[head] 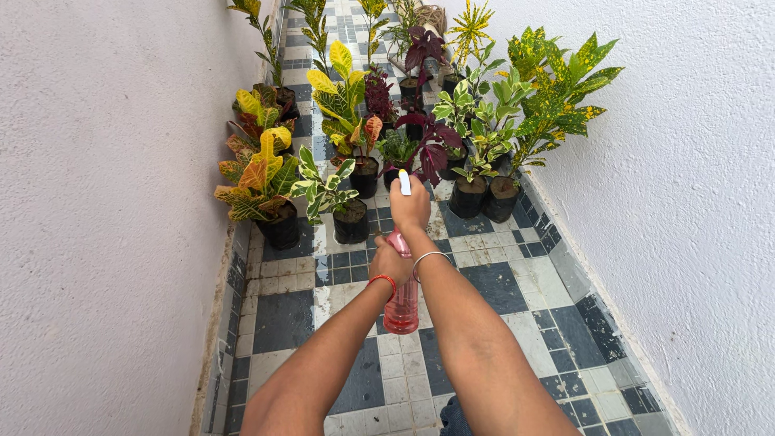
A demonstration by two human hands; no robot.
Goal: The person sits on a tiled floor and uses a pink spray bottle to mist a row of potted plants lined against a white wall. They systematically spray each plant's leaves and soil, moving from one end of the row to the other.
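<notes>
A pink translucent spray bottle [401,307] with a white nozzle [404,182] is held out in front of me, pointing at the potted plants. My right hand [410,207] grips the top of the bottle at the trigger, a silver bangle on that wrist. My left hand [391,261] wraps the bottle's neck just below, with a red band on the wrist. Straight past the nozzle stand a small green plant [397,149] and a dark red-leaved plant [429,145] in black pots.
Many potted plants in black bags fill the narrow tiled passage: yellow-green crotons [260,179] at left, a tall speckled one [557,89] at right. White walls [105,218] close in on both sides. Wet grey and white floor tiles [517,291] lie beneath my arms.
</notes>
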